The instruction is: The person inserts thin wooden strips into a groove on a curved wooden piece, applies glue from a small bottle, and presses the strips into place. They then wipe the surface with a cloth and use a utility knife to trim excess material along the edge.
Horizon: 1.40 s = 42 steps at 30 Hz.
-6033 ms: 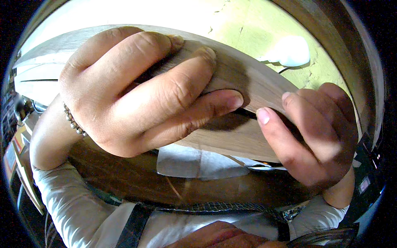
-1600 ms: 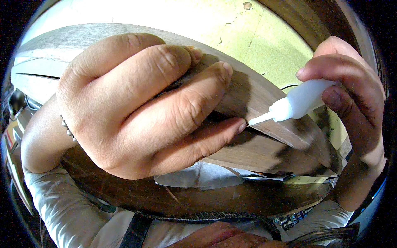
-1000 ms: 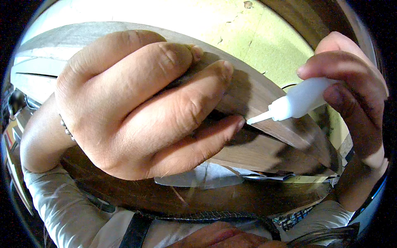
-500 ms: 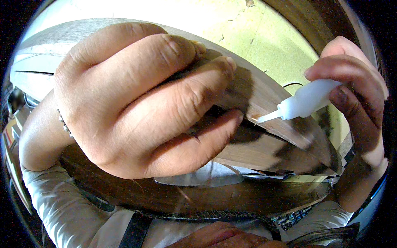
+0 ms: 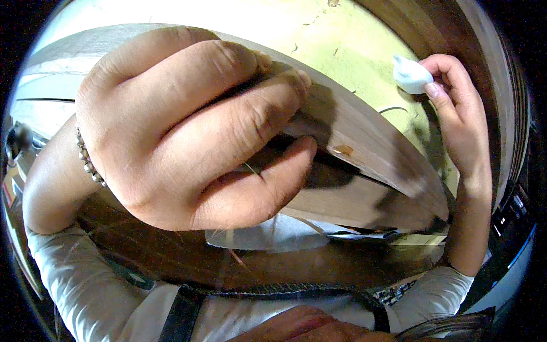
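Head view: left hand point(image 5: 176, 131) curled tight, fingers gripping the long curved brown wooden piece point(image 5: 393, 151) across mid-view. Shiny amber spot point(image 5: 343, 150) on the wood beside a narrow dark gap point(image 5: 370, 175), right of the fingertips. Right hand point(image 5: 456, 105) part-curled, pinching a small white plastic bottle point(image 5: 411, 76) up right, apart from the wood.

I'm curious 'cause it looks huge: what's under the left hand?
Curved wood lies under the left hand: it shows past the fingertips, where a dark slit runs out. Whatever is beneath the palm and bent fingers is covered, so I can't tell.
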Each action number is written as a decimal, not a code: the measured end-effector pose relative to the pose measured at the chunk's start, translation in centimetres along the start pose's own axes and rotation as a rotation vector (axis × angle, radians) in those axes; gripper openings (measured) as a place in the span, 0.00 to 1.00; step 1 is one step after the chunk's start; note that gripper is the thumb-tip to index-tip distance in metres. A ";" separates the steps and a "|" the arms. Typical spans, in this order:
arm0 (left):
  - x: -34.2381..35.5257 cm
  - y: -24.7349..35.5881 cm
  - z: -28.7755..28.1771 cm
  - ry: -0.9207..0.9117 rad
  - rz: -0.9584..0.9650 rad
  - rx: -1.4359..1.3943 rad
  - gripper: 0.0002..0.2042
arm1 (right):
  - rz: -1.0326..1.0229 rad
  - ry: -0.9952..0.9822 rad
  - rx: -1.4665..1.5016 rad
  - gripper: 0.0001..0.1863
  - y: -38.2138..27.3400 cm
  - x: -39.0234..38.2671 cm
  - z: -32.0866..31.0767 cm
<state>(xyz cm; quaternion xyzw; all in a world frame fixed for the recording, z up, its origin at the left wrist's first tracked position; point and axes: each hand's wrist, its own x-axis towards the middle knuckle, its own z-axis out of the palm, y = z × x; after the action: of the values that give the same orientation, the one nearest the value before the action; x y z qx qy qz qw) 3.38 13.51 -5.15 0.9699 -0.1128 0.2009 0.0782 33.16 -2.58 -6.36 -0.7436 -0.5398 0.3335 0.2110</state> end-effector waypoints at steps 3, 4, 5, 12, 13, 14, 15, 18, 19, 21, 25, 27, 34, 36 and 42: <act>0.1 -0.1 -0.2 -0.008 -0.001 -0.031 0.16 | 0.009 0.096 -0.196 0.12 0.4 -0.6 0.6; 0.1 -0.1 -0.2 -0.010 0.002 -0.032 0.16 | 0.029 0.115 -0.204 0.14 -0.2 -0.7 0.8; 0.1 -0.1 -0.2 -0.012 -0.004 -0.037 0.16 | -0.030 0.119 -0.178 0.15 -1.0 -0.7 1.0; 0.0 0.1 -0.3 -0.032 -0.039 -0.042 0.16 | -0.560 -0.076 -0.392 0.15 -8.4 -3.5 2.1; -0.1 0.0 -0.3 -0.031 -0.024 -0.027 0.16 | -0.671 -0.084 -0.279 0.16 -8.3 -3.7 2.3; -0.1 0.0 -0.2 -0.029 -0.010 -0.013 0.16 | -0.679 -0.087 -0.312 0.17 -8.4 -4.0 2.3; -0.1 -0.1 -0.2 -0.031 -0.006 -0.004 0.15 | -0.735 -0.048 -0.310 0.18 -7.9 -3.9 2.6; -0.2 -0.1 -0.4 -0.043 -0.006 0.007 0.14 | -0.762 -0.098 -0.343 0.20 -7.7 -4.0 2.5; -0.3 -0.1 -0.4 -0.046 -0.006 0.005 0.14 | -0.751 -0.103 -0.315 0.21 -7.7 -4.0 2.6; -0.4 -0.1 -0.4 -0.035 0.005 -0.004 0.13 | -0.782 -0.083 -0.395 0.22 -8.0 -3.9 2.6; -0.9 -0.3 0.2 0.036 0.027 -0.013 0.14 | -0.818 -0.065 -0.446 0.24 -8.3 -3.8 2.7; -1.0 -0.2 0.5 0.054 0.007 -0.032 0.14 | -0.792 -0.079 -0.446 0.25 -8.1 -3.7 2.7; -1.2 -0.3 0.7 0.082 0.044 -0.007 0.15 | -0.788 -0.015 -0.447 0.27 -7.8 -3.5 3.2; -1.2 -0.4 0.8 0.086 0.062 0.010 0.15 | -0.819 -0.018 -0.451 0.27 -8.0 -3.4 3.2; -1.2 -0.2 1.2 0.113 0.047 -0.002 0.14 | -0.819 -0.051 -0.476 0.28 -8.5 -3.2 3.2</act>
<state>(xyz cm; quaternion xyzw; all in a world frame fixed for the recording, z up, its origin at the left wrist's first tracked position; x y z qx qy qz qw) 2.82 13.73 -6.71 0.9541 -0.1310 0.2569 0.0810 24.58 -2.95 -1.95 -0.4888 -0.8550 0.1081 0.1358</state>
